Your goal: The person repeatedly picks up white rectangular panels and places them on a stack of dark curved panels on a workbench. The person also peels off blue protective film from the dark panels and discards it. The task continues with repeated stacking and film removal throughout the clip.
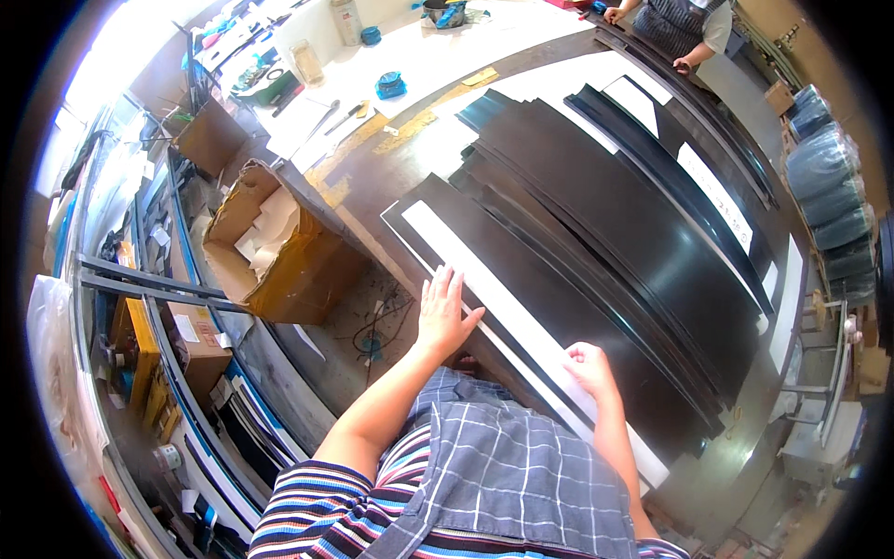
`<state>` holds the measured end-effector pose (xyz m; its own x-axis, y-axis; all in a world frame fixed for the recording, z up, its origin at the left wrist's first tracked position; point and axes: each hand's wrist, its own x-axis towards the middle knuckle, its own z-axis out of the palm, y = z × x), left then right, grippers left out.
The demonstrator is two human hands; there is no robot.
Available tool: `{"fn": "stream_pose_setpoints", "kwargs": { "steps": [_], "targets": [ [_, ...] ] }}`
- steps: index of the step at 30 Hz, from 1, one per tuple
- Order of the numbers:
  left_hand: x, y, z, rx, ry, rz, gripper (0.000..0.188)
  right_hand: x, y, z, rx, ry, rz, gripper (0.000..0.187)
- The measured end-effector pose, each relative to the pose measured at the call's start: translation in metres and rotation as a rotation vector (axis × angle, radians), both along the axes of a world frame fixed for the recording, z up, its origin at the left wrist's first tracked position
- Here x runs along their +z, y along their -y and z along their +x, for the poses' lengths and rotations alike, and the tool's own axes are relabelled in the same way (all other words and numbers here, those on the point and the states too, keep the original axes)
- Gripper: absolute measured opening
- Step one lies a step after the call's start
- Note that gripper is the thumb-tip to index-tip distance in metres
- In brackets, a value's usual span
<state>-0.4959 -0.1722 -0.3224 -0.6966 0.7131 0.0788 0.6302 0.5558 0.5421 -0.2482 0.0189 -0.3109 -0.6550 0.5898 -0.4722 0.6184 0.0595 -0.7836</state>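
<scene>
White strip (494,289) lies along the top dark panel (559,307) of a stack on the workbench (372,177) — runs diagonally from far left toward the person's right. Left hand (443,312) flat on the panel's near edge, fingers spread, fingertips touching the strip. Right hand (589,368) on the strip's nearer part, fingers curled — pinching or just pressing, cannot tell. Open cardboard box (279,247) sits left of the bench.

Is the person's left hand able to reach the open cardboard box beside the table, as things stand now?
Probably yes. The left hand lies flat on the white strip at the table's near edge, and the cardboard box stands on its left with nothing visible between them, though it sits lower, so some leaning seems needed.
</scene>
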Motion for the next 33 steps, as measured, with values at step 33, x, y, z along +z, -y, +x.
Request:
{"fn": "stream_pose_setpoints", "kwargs": {
  "steps": [33],
  "targets": [
    [0.001,0.015,-0.048,0.040,-0.002,0.068,0.058,-0.022,0.019,-0.026,-0.013,-0.128,-0.046,0.006]
  ]
}}
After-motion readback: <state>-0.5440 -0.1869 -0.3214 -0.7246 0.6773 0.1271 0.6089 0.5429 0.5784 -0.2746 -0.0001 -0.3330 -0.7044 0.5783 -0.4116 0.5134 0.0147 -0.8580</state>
